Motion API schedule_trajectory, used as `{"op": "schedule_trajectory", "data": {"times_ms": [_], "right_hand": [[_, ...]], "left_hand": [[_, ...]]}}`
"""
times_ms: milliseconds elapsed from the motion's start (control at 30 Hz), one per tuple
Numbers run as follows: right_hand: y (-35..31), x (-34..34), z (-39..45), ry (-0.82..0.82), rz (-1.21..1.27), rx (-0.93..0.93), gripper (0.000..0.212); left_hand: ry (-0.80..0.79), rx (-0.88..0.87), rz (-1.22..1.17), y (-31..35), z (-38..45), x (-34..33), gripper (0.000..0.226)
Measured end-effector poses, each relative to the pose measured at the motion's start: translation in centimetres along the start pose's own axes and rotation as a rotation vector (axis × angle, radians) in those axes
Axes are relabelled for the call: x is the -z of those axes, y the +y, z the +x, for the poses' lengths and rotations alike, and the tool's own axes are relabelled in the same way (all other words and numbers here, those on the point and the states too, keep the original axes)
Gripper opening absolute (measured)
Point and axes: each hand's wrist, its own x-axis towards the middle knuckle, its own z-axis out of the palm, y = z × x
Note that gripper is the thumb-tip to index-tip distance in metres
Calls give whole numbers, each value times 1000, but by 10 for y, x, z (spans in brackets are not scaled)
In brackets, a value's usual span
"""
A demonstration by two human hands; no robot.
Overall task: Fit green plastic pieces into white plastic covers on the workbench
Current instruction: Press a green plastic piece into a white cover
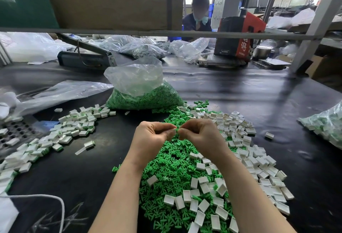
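Above a heap of loose green plastic pieces, my left hand and my right hand meet fingertip to fingertip. My left hand pinches a small white cover. My right hand pinches a green piece right against it; most of both parts is hidden by the fingers. Empty white covers lie scattered to the right and in front. Covers with green pieces fitted lie in a band on the left.
A clear bag of green pieces stands behind the heap. Another bag of parts lies at the right edge. Plastic sheets, a perforated tray and a white cord lie left. A person sits beyond the black bench.
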Motion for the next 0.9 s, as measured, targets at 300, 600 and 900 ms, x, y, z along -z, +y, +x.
{"op": "schedule_trajectory", "data": {"times_ms": [300, 600, 900], "right_hand": [[-1, 2, -1, -70, 16, -13, 11], [0, -6, 0, -119, -159, -24, 33], [3, -5, 0, -108, -29, -38, 39]], "left_hand": [[-26, 33, -87, -2, 1, 2, 10], [-66, 28, -122, -6, 2, -2, 10], [-255, 95, 53, -9, 2, -6, 28]]}}
